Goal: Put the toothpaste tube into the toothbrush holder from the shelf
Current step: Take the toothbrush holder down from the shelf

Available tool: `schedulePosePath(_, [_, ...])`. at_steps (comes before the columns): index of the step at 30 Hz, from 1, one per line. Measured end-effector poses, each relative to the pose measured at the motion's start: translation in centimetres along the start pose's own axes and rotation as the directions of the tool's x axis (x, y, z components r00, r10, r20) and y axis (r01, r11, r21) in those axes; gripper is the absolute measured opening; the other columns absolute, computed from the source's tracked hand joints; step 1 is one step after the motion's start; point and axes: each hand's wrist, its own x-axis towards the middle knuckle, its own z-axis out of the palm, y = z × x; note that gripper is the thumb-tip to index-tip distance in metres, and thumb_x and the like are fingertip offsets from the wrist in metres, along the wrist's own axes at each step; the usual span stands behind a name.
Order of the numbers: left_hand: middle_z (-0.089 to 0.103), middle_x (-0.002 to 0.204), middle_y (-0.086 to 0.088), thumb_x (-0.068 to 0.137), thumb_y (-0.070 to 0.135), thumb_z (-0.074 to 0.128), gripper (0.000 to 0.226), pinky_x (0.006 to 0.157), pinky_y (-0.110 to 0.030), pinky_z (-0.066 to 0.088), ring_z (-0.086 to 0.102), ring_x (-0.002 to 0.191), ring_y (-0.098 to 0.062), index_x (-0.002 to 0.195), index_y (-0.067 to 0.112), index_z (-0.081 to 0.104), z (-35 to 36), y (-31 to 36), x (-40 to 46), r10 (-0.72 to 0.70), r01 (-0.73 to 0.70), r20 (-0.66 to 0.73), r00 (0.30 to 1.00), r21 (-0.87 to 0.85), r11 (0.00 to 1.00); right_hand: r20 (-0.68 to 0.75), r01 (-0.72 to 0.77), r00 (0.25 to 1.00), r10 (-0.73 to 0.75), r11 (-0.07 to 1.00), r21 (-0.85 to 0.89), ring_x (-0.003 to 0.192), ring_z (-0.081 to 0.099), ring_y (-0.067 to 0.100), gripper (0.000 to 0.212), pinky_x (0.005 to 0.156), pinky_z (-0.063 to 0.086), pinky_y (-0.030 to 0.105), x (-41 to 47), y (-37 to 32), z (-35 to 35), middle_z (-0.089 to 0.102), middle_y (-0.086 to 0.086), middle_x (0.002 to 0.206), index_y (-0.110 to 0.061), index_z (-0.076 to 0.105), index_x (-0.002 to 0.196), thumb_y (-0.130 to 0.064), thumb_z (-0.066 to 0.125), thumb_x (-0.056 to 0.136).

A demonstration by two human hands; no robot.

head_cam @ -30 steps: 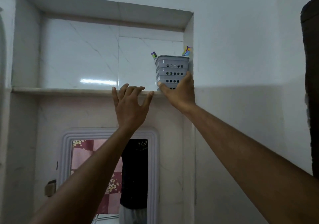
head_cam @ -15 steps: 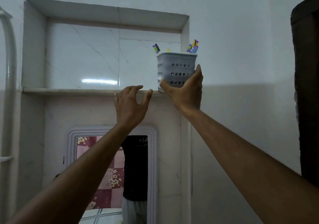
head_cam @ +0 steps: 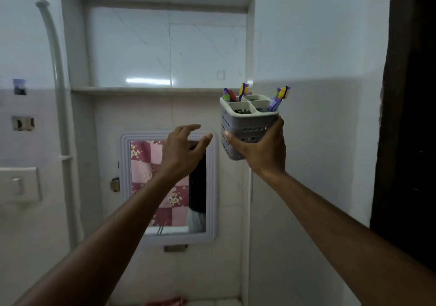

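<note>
holder (head_cam: 247,126) in right hand (head_cam: 262,150), left hand (head_cam: 181,150) beside

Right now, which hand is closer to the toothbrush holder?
The right hand: it is wrapped around the toothbrush holder, gripping its lower part. The left hand is open and empty, beside it to the left, not touching.
</note>
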Motion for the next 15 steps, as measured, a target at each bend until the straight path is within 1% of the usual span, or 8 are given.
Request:
schedulePosePath(2, [0.062, 0.145, -0.007, 0.100, 0.058, 0.061, 0.056, 0.103, -0.040, 0.044, 0.053, 0.131, -0.019, 0.141, 0.020, 0.063, -0.1, 0.3, -3.8, -0.008, 0.007, 0.045, 0.999, 0.012, 1.000, 0.044, -0.053, 0.998, 0.054, 0.998, -0.019, 0.124, 0.068, 0.015, 0.133, 0.087, 0.064, 0.033, -3.5, 0.8, -1.5, 0.064, -0.002, 0.150, -0.018, 0.038, 0.160, -0.077, 0.097, 0.057])
schedulePosePath(3, [0.063, 0.144, -0.006, 0.099, 0.059, 0.060, 0.057, 0.101, -0.039, 0.045, 0.055, 0.129, -0.020, 0.141, 0.020, 0.063, -0.1, 0.2, -5.2, -0.027, 0.026, 0.072, 0.997, 0.012, 1.000, 0.058, -0.079, 0.995, 0.079, 0.997, -0.014, 0.124, 0.068, 0.015, 0.131, 0.087, 0.064, 0.032, -4.9, 1.3, -1.9, 0.064, -0.003, 0.149, -0.018, 0.039, 0.159, -0.074, 0.099, 0.057])
schedulePosePath(5, [0.061, 0.147, -0.003, 0.094, 0.073, 0.055, 0.067, 0.107, -0.046, 0.048, 0.056, 0.133, -0.020, 0.141, 0.026, 0.061, 0.0, -0.3, -8.2, -0.086, 0.084, 0.131, 0.988, 0.017, 0.996, 0.089, -0.118, 0.989, 0.119, 0.993, -0.023, 0.124, 0.070, 0.017, 0.129, 0.086, 0.064, 0.032, -7.8, 1.9, -2.9, 0.065, -0.003, 0.148, -0.018, 0.041, 0.158, -0.073, 0.101, 0.057])
schedulePosePath(6, [0.061, 0.148, -0.001, 0.092, 0.078, 0.053, 0.071, 0.108, -0.048, 0.048, 0.055, 0.134, -0.019, 0.142, 0.027, 0.061, 0.1, -0.7, -9.6, -0.108, 0.105, 0.153, 0.982, 0.027, 0.994, 0.108, -0.138, 0.984, 0.141, 0.990, -0.033, 0.124, 0.070, 0.017, 0.130, 0.086, 0.065, 0.034, -9.3, 2.2, -3.3, 0.066, -0.003, 0.148, -0.019, 0.041, 0.157, -0.075, 0.100, 0.056])
schedulePosePath(8, [0.061, 0.148, -0.001, 0.091, 0.079, 0.051, 0.075, 0.107, -0.045, 0.049, 0.056, 0.133, -0.018, 0.142, 0.026, 0.061, 0.3, -1.5, -12.6, -0.149, 0.144, 0.203, 0.968, 0.037, 0.989, 0.141, -0.193, 0.970, 0.200, 0.979, -0.059, 0.123, 0.070, 0.018, 0.129, 0.090, 0.067, 0.043, -12.3, 3.2, -3.9, 0.066, -0.004, 0.147, -0.020, 0.041, 0.155, -0.076, 0.099, 0.055])
schedulePosePath(10, [0.062, 0.145, -0.003, 0.092, 0.077, 0.054, 0.073, 0.105, -0.043, 0.049, 0.058, 0.130, -0.020, 0.141, 0.024, 0.061, 0.2, -1.9, -15.2, -0.184, 0.182, 0.230, 0.956, 0.031, 0.983, 0.174, -0.242, 0.952, 0.253, 0.967, -0.083, 0.124, 0.070, 0.020, 0.125, 0.092, 0.066, 0.046, -14.9, 4.0, -4.5, 0.065, -0.003, 0.146, -0.020, 0.041, 0.154, -0.070, 0.102, 0.057])
schedulePosePath(13, [0.064, 0.141, -0.002, 0.090, 0.079, 0.056, 0.074, 0.103, -0.048, 0.054, 0.061, 0.125, -0.018, 0.138, 0.023, 0.063, 0.3, -3.3, -18.5, -0.231, 0.238, 0.256, 0.938, 0.007, 0.971, 0.215, -0.323, 0.915, 0.340, 0.940, -0.112, 0.124, 0.069, 0.020, 0.121, 0.093, 0.064, 0.043, -18.4, 5.2, -4.7, 0.065, -0.004, 0.145, -0.019, 0.042, 0.154, -0.061, 0.105, 0.059])
schedulePosePath(15, [0.066, 0.139, 0.000, 0.090, 0.080, 0.056, 0.075, 0.104, -0.049, 0.054, 0.061, 0.126, -0.016, 0.138, 0.023, 0.065, 0.4, -4.8, -20.5, -0.267, 0.268, 0.265, 0.927, 0.034, 0.963, 0.248, -0.375, 0.884, 0.395, 0.918, -0.125, 0.120, 0.068, 0.018, 0.119, 0.093, 0.062, 0.040, -20.6, 6.2, -4.8, 0.065, -0.006, 0.140, -0.019, 0.043, 0.152, -0.057, 0.106, 0.059])
